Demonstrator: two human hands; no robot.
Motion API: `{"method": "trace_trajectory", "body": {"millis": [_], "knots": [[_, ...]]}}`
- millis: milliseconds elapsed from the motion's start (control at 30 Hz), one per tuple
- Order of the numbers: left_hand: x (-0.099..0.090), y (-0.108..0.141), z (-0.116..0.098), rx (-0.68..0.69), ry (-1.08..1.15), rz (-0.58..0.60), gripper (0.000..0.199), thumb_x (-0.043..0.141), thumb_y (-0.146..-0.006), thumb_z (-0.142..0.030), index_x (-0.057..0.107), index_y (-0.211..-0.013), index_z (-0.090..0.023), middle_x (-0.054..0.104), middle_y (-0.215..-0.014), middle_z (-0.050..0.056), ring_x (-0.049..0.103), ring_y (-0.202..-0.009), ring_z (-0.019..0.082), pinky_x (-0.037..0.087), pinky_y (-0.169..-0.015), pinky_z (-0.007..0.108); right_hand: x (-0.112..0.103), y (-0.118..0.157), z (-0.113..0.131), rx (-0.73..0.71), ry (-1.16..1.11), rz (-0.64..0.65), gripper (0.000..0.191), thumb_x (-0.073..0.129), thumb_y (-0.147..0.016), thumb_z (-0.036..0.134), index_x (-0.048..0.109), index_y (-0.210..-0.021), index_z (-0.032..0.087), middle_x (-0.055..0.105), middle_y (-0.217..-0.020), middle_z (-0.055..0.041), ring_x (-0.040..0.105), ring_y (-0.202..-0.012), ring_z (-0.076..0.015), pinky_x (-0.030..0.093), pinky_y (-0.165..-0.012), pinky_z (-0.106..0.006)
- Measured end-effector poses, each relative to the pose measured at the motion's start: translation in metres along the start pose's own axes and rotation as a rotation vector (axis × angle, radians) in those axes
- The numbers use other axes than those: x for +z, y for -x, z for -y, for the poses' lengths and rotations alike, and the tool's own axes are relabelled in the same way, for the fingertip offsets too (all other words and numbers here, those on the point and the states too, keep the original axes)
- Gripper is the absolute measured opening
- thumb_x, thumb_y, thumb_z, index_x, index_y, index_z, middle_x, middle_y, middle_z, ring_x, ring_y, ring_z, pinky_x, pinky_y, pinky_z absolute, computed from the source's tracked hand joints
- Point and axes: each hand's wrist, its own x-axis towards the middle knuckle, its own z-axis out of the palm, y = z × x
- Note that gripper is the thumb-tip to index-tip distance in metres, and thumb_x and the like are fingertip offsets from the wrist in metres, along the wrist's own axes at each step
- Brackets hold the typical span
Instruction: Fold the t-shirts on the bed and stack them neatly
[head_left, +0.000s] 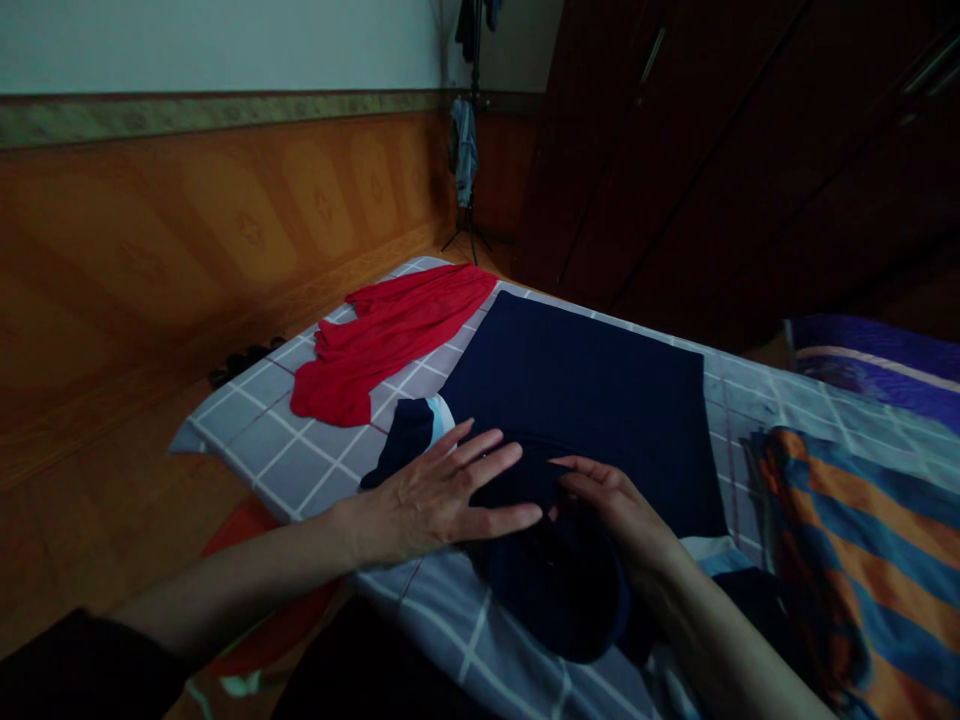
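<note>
A navy blue polo-style shirt [592,370] lies spread on the bed, its body flat and its collar end toward me. Its sleeves have white and light-blue bands. Over the upper part of the shirt, on the left, my left hand [439,500] is open with the fingers spread, the palm turned down. My right hand [619,505] is closed at the neck opening, thumb and forefinger pinching the dark cloth there. The dark collar [577,640] hangs in a loop below the right wrist. Shadow hides the details inside the neck opening.
A red garment [397,340] lies on the grey checked bedsheet [300,470] at the far left. On the right are an orange-and-blue striped cloth [885,550] and a purple item [885,360]. Behind stand a clothes rack [474,130] and a dark wardrobe [675,170]. Something orange [262,600] is below the bed's edge.
</note>
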Motion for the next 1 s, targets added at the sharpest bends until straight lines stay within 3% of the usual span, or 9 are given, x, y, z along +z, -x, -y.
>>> {"method": "trace_trajectory", "body": {"millis": [100, 233, 300, 400, 500, 600, 700, 833, 1000], "knots": [[0.005, -0.015, -0.002, 0.163, 0.055, -0.009, 0.031, 0.048, -0.09, -0.01, 0.056, -0.117, -0.024, 0.042, -0.142, 0.007, 0.026, -0.137, 0.024, 0.022, -0.113, 0.052, 0.0, -0.001, -0.004, 0.015, -0.042, 0.022, 0.035, 0.066, -0.07, 0.042, 0.066, -0.09, 0.014, 0.062, -0.06, 0.0002, 0.058, -0.055, -0.0129, 0.046, -0.059, -0.027], [-0.015, -0.024, -0.009, 0.086, 0.326, 0.015, 0.016, 0.05, -0.09, -0.023, 0.064, -0.086, -0.017, 0.052, -0.132, 0.012, 0.045, -0.124, 0.025, 0.03, -0.11, 0.048, -0.003, 0.008, 0.0, -0.16, 0.081, 0.213, 0.036, 0.064, -0.076, 0.048, 0.068, -0.095, 0.017, 0.068, -0.09, -0.0058, 0.063, -0.085, -0.0189, 0.048, -0.08, -0.035], [-0.031, -0.022, -0.014, 0.044, 0.49, 0.124, 0.019, 0.052, -0.091, -0.03, 0.064, -0.084, -0.017, 0.06, -0.122, 0.012, 0.057, -0.11, 0.024, 0.041, -0.102, 0.042, -0.004, 0.013, 0.004, -0.284, 0.23, 0.408, 0.033, 0.063, -0.079, 0.047, 0.07, -0.096, 0.019, 0.065, -0.11, -0.0077, 0.058, -0.104, -0.0216, 0.042, -0.092, -0.039], [-0.049, -0.011, -0.017, 0.02, 0.728, 0.325, 0.017, 0.056, -0.089, -0.033, 0.065, -0.097, -0.02, 0.069, -0.106, 0.006, 0.064, -0.094, 0.019, 0.05, -0.088, 0.031, 0.0, 0.02, 0.008, -0.362, 0.46, 0.593, 0.029, 0.065, -0.079, 0.045, 0.072, -0.092, 0.02, 0.065, -0.11, -0.0078, 0.057, -0.106, -0.022, 0.042, -0.093, -0.039], [-0.05, 0.009, -0.004, -0.152, 0.774, 0.282, 0.02, 0.056, -0.09, -0.033, 0.064, -0.104, -0.022, 0.07, -0.101, 0.004, 0.065, -0.092, 0.017, 0.05, -0.084, 0.028, 0.007, 0.025, 0.01, -0.381, 0.582, 0.629, 0.037, 0.064, -0.08, 0.047, 0.069, -0.105, 0.02, 0.067, -0.106, -0.0081, 0.059, -0.102, -0.0218, 0.044, -0.092, -0.038], [-0.035, 0.033, 0.02, -0.471, 0.465, 0.107, 0.022, 0.05, -0.092, -0.032, 0.063, -0.102, -0.019, 0.066, -0.105, 0.006, 0.061, -0.097, 0.018, 0.048, -0.085, 0.029, 0.012, 0.031, 0.007, -0.387, 0.697, 0.662, 0.052, 0.065, -0.077, 0.052, 0.064, -0.117, 0.02, 0.063, -0.117, -0.0103, 0.054, -0.113, -0.0259, 0.04, -0.098, -0.042], [-0.017, 0.053, 0.039, -0.761, 0.173, 0.103, 0.027, 0.052, -0.088, -0.042, 0.062, -0.097, -0.019, 0.063, -0.099, 0.006, 0.06, -0.091, 0.021, 0.047, -0.079, 0.033, 0.013, 0.037, 0.002, -0.387, 0.779, 0.626, 0.059, 0.063, -0.077, 0.056, 0.059, -0.124, 0.02, 0.058, -0.126, -0.0116, 0.047, -0.123, -0.0276, 0.036, -0.103, -0.045], [-0.006, 0.059, 0.045, -0.832, 0.186, 0.192, 0.021, 0.054, -0.086, -0.039, 0.058, -0.082, -0.018, 0.059, -0.083, 0.003, 0.057, -0.079, 0.018, 0.043, -0.069, 0.029, 0.017, 0.039, 0.007, -0.415, 0.9, 0.563, 0.06, 0.055, -0.083, 0.055, 0.053, -0.13, 0.019, 0.049, -0.136, -0.0136, 0.038, -0.13, -0.0303, 0.034, -0.104, -0.05], [-0.01, 0.052, 0.046, -0.941, 0.373, 0.136, 0.016, 0.046, -0.086, -0.028, 0.051, -0.073, -0.019, 0.055, -0.065, -0.003, 0.052, -0.059, 0.012, 0.036, -0.057, 0.023, 0.038, 0.03, 0.019, -0.513, 1.005, 0.561, 0.064, 0.054, -0.085, 0.053, 0.044, -0.138, 0.019, 0.032, -0.148, -0.0135, 0.024, -0.137, -0.0319, 0.023, -0.109, -0.054]]}}
